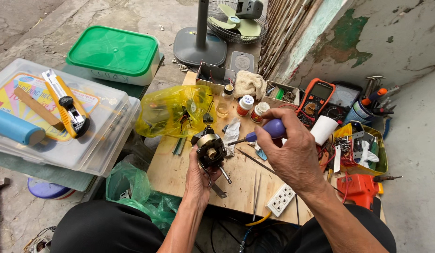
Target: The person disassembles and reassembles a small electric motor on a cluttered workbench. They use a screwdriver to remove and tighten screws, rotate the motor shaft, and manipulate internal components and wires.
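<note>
My left hand [197, 180] grips a small electric motor [210, 149] with a brass-coloured top and black body, held upright above the wooden board [175, 173]. My right hand [292, 152] is closed around a screwdriver with a purple handle [272, 128]. Its shaft points left and its tip sits just right of the motor's top. A thin metal shaft sticks out below the motor.
A yellow plastic bag [173, 110], small bottles [245, 105], an orange multimeter [317, 97], a white power strip [280, 199] and an orange drill [362, 187] crowd the board. Clear plastic boxes [105, 136] with a yellow stapler sit left. A standing fan base [198, 47] is behind.
</note>
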